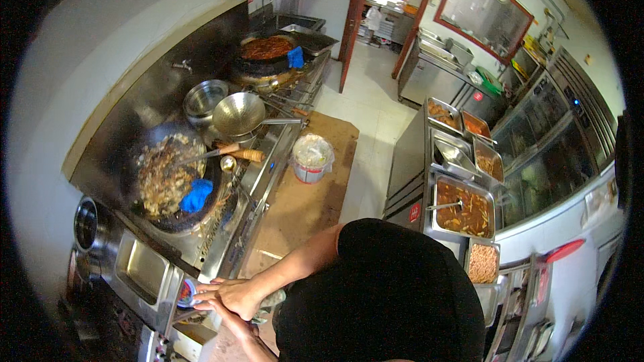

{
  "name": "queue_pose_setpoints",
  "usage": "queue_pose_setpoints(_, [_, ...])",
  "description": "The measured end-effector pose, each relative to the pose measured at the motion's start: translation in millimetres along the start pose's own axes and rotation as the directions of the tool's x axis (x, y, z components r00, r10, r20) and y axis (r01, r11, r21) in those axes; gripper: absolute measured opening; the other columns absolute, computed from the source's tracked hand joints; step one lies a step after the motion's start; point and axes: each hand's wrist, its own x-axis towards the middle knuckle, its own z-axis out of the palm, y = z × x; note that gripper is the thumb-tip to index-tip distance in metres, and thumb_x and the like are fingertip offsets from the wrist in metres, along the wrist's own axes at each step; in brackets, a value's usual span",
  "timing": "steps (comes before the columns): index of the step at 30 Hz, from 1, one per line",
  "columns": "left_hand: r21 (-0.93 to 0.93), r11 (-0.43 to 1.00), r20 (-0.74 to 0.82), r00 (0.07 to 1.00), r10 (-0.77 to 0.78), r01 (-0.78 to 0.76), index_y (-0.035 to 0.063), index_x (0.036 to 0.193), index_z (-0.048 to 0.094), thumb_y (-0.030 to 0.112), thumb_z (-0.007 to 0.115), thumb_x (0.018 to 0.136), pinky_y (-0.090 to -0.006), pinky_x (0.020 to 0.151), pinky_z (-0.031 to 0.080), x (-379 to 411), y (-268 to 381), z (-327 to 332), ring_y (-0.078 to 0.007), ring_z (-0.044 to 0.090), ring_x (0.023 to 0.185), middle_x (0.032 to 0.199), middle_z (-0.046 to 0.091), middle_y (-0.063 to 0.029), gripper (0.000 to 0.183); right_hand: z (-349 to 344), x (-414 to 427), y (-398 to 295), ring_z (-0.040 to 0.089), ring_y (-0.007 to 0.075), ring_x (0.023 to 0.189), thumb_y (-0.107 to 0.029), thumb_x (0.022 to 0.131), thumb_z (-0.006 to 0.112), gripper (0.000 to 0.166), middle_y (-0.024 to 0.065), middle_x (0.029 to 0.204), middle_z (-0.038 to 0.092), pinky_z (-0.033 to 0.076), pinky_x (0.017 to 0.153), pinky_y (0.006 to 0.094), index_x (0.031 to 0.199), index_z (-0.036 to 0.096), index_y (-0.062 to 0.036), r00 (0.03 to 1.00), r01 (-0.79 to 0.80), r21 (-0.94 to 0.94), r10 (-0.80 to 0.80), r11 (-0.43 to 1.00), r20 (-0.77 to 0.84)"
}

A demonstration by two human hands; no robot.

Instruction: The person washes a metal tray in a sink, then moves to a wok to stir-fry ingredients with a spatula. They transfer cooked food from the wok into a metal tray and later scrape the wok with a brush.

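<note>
My right hand (pixel 236 295) lies across my left hand (pixel 226 312) at the counter's edge, and the two touch. The right fingers point at a small bowl with red contents (pixel 186 293). My left hand is partly covered, and whether either hand holds anything cannot be told. A grey-green patterned item, perhaps cloth or a glove, (pixel 273 299) shows beside my right wrist. Beyond the hands, a large wok (pixel 211 211) holds chopped food (pixel 166 176), with a wooden-handled utensil (pixel 229 149) in it and a blue cloth (pixel 197 196) on its rim.
An empty steel pan (pixel 142 271) is set in the counter. A perforated strainer (pixel 239 113) rests near steel bowls (pixel 205 98). Another wok (pixel 266 63) holds reddish food. A lined bucket (pixel 313 158) stands on floor cardboard (pixel 287 221). Food trays (pixel 463 206) line the counter behind.
</note>
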Motion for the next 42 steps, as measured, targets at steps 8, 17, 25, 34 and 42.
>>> queue_pose_setpoints(8, [0.152,0.942,0.236,0.915,-0.327,0.298,0.0036,0.109,0.054,0.056,0.06,0.086,-0.0297,0.052,0.048,-13.0,-14.9,-23.2,-0.018,0.058,0.06,0.077,0.057,-0.0072,0.057,11.5,11.1,71.8,0.008,0.0384,0.142,-0.052,0.046,0.088,0.129,0.0169,0.155,0.012,0.012,0.113,0.0576,0.147,0.021,-0.0083,0.93,0.146,0.313,-0.238,0.939,0.281])
queue_pose_setpoints(17, [0.128,0.886,-0.012,0.894,-0.447,0.445,-0.0007,0.13,0.047,0.062,0.042,0.091,-0.0348,0.074,0.054,-37.7,0.3,-65.6,-0.0228,0.064,0.081,0.096,0.064,-0.0123,0.074,42.3,-4.5,144.5,0.003,0.0354,0.143,-0.03,0.072,0.076,0.099,0.0202,0.155,0.008,0.006,0.116,0.0517,0.149,0.017,-0.0091,0.944,-0.154,0.586,-0.056,0.795,0.325])
queue_pose_setpoints(25, [0.944,0.144,-0.33,0.864,0.381,0.297,0.0062,0.091,0.065,0.032,0.041,0.093,-0.051,0.065,0.049,-44.9,-43.0,-257.4,-0.0413,0.062,0.066,0.077,0.065,-0.0237,0.035,72.0,-141.1,198.5,0.055,0.0304,0.114,-0.02,0.083,0.062,0.054,0.0213,0.126,0.055,0.044,0.097,0.0383,0.132,0.047,-0.003,0.65,-0.58,-0.243,0.621,0.778,0.438])
queue_pose_setpoints(34, [0.509,0.388,-0.861,0.461,0.215,0.768,0.007,0.113,0.057,0.036,0.052,0.085,-0.0473,0.077,0.051,-154.3,-117.2,-374.6,-0.0354,0.065,0.087,0.093,0.066,-0.0207,0.04,119.1,-176.0,223.2,0.058,0.0257,0.079,-0.024,0.087,0.058,0.03,0.0136,0.088,0.061,0.047,0.073,0.0375,0.107,0.057,-0.002,0.577,-0.405,-0.224,0.438,0.886,0.689])
queue_pose_setpoints(42, [0.373,0.277,-0.928,0.361,0.093,0.886,0.0084,0.111,0.061,0.027,0.049,0.086,-0.0492,0.09,0.046,-206.0,-213.5,-455.4,-0.0375,0.058,0.107,0.111,0.06,-0.0206,0.033,110.6,-139.5,252.7,0.054,0.0076,0.063,-0.015,0.089,0.059,0.01,-0.0002,0.073,0.056,0.043,0.054,0.0231,0.091,0.062,-0.0058,0.502,-0.784,-0.081,0.704,0.616,0.502])
